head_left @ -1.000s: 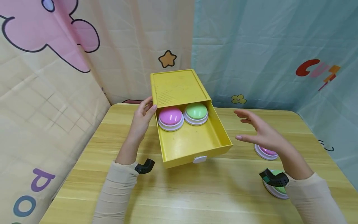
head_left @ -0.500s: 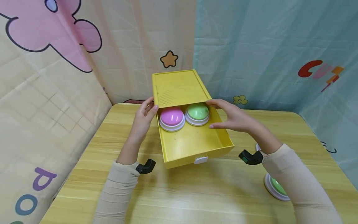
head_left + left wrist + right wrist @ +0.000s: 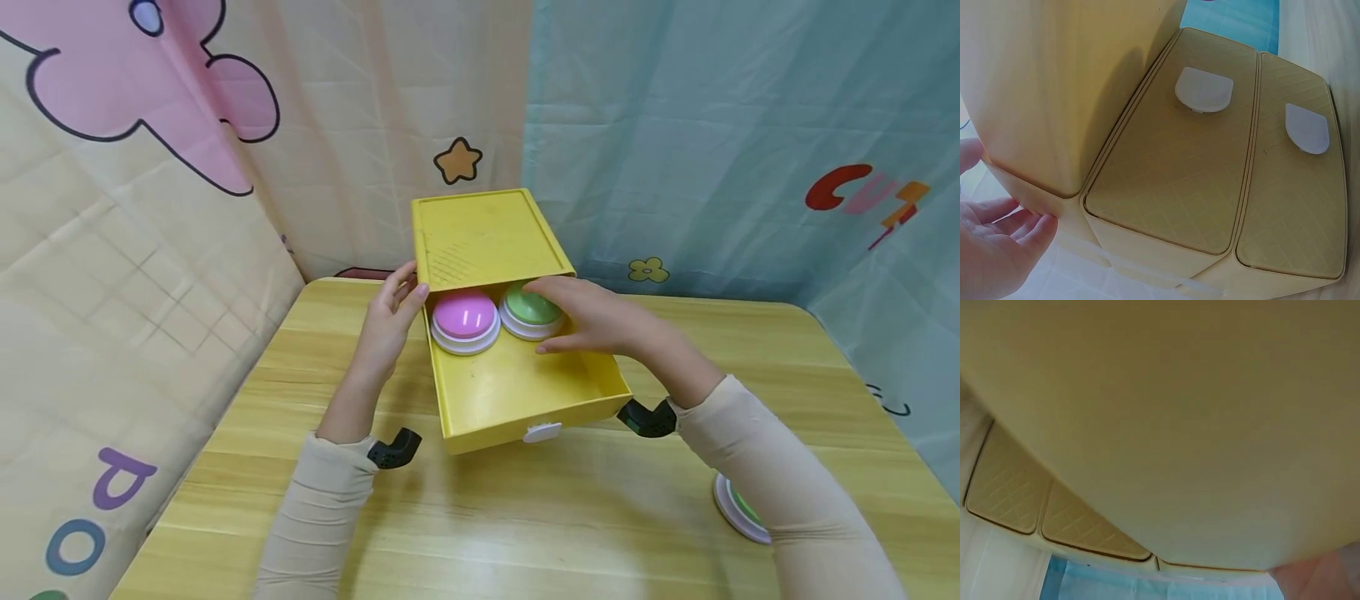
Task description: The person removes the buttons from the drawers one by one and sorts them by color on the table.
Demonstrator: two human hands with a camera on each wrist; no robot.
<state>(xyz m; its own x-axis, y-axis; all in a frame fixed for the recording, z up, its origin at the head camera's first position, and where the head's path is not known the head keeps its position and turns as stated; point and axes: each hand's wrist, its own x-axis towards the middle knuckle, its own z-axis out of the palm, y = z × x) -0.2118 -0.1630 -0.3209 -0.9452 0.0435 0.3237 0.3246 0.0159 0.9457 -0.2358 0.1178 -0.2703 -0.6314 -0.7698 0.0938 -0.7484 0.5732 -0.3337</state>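
A yellow drawer cabinet has its top drawer pulled out. Inside, a pink dome-topped button with a white base stands at the left, beside a matching green button. My left hand rests against the cabinet's left side near the front edge; the left wrist view shows its fingers touching that side. My right hand reaches over the drawer's right wall, fingertips over the green dome, thumb lower and in front. In the right wrist view the drawer hides most of that hand.
Another green button lies on the wooden table at the right, partly behind the right sleeve. Below the pulled-out drawer, the left wrist view shows shut drawers with white handles. Printed curtains hang behind.
My right hand has moved left from beside the drawer to over the green button inside it. The right sleeve now covers the pink button on the table. My left hand has stayed on the cabinet.
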